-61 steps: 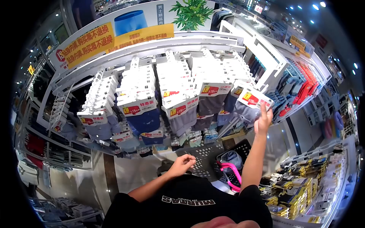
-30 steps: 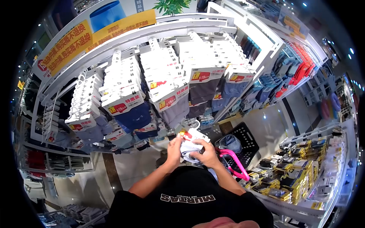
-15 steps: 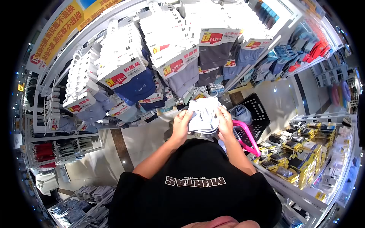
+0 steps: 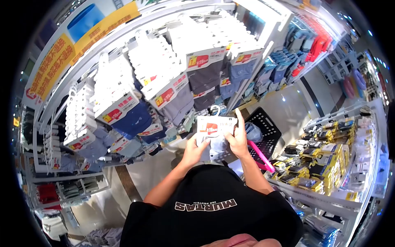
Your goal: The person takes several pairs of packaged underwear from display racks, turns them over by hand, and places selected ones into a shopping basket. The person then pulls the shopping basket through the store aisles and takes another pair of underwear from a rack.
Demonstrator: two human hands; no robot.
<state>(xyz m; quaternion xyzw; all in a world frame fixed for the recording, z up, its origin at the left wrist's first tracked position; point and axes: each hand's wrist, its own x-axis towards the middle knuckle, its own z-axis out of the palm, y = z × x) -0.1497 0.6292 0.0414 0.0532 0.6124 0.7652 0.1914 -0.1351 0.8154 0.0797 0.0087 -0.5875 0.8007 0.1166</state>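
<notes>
A light grey folded garment (image 4: 217,149) hangs from a white card (image 4: 214,126) with a red price patch and a white hook on top. My left hand (image 4: 195,150) grips its left side, thumb across the front. My right hand (image 4: 238,139) holds the right side with the thumb on the front, its index finger stretched up past the card. The card faces me, upright, in front of my chest. Just to the right is a black basket (image 4: 269,131) with a pink handle (image 4: 261,156) and a blue-grey garment (image 4: 252,132) inside.
Ahead, a white rack (image 4: 173,16) carries rows of carded garments, including a dark blue one (image 4: 132,120). At the right stands a bin of yellow and black packages (image 4: 325,164). Red garments (image 4: 319,48) hang at the upper right.
My right hand came back from the rack with the carded garment, and both hands took hold of it. Its card now faces me upright, after a moment with the pale garment showing. The view has shifted.
</notes>
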